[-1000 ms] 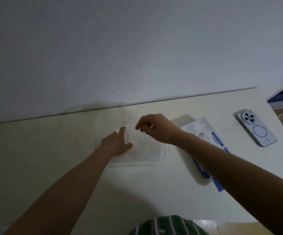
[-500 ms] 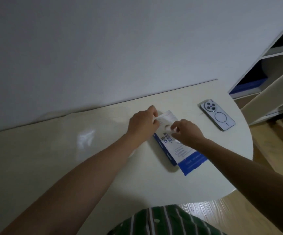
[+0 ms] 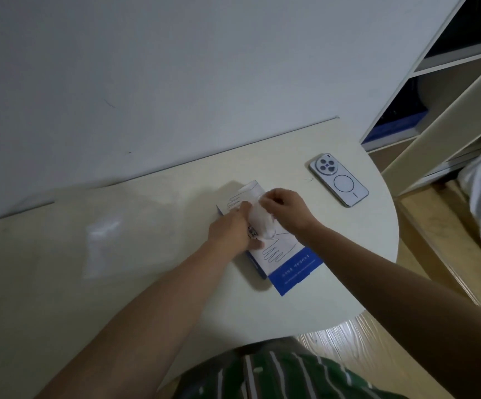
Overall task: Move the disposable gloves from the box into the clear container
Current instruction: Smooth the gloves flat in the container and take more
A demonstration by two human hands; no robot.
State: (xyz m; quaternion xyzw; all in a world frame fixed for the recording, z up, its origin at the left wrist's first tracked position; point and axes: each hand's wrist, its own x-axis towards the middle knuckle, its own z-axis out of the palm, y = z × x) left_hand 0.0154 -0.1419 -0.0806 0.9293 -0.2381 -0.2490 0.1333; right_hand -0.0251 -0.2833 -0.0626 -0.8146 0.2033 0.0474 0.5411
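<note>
Tugging one thin, see-through glove (image 3: 260, 220) up out of the top of the blue-and-white box (image 3: 279, 249), pinched between thumb and fingertips of the right hand (image 3: 286, 208). Pinning the box down meanwhile with the left hand (image 3: 229, 233), laid on the near-left part of the lid, fingers fairly straight and not wrapped round anything, as far as visible. Parked toward the rounded right end of the table (image 3: 161, 214), blue end pointing at the near edge. Way off toward the left side, well apart from all that: the clear container (image 3: 103, 243), just a faint shiny blur from here, so no telling whether open or lidded, or how full. Past the box, near the far right edge, a phone (image 3: 338, 180) lying face down, plus shelving (image 3: 449, 110) beyond the table end. Probably mid-pull, with the carry across not yet done. Stuff to worry about: dragging out a whole clump instead of one, thanks to cling; sliding the box toward the rounded edge by easing off with the left; tearing the film by yanking sideways against the cardboard; missing or bumping that near-invisible container on the drop.
</note>
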